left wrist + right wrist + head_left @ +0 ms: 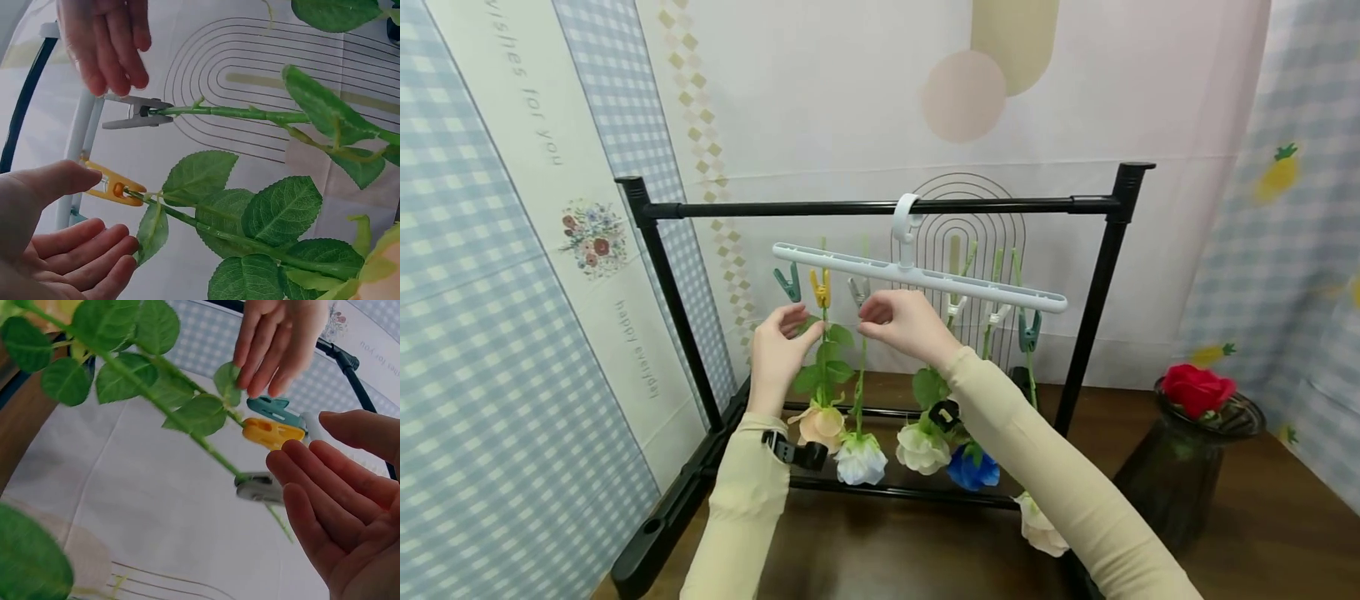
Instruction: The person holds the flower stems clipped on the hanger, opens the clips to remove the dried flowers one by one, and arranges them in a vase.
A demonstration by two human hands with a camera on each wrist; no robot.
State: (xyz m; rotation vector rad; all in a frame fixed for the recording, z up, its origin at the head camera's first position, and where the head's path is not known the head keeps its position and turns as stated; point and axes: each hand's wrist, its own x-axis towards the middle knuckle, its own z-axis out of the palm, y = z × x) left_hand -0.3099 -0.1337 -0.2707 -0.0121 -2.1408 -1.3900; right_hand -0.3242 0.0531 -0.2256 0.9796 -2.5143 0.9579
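Note:
A pale blue clip hanger (880, 267) hangs from a black rail, and clothespins on it hold flowers head down. My left hand (777, 354), fingers loosely bent, is beside the yellow clothespin (821, 288), which grips the stem of a peach rose (822, 427). In the left wrist view the thumb lies at that yellow clothespin (114, 185); whether it touches cannot be told. My right hand (912, 321) is near the grey clothespin (137, 113), which clamps the stem of a white rose (861, 460). Neither hand grips anything. An unloaded teal clothespin (789, 283) hangs at the left end.
A black rack (745, 208) stands on the brown table (880, 542). Right of centre hang a cream rose (922, 450), a blue flower (973, 468) and a pale flower (1041, 527), partly behind my right sleeve. A dark glass vase (1180, 475) with a red rose (1198, 390) stands at the right.

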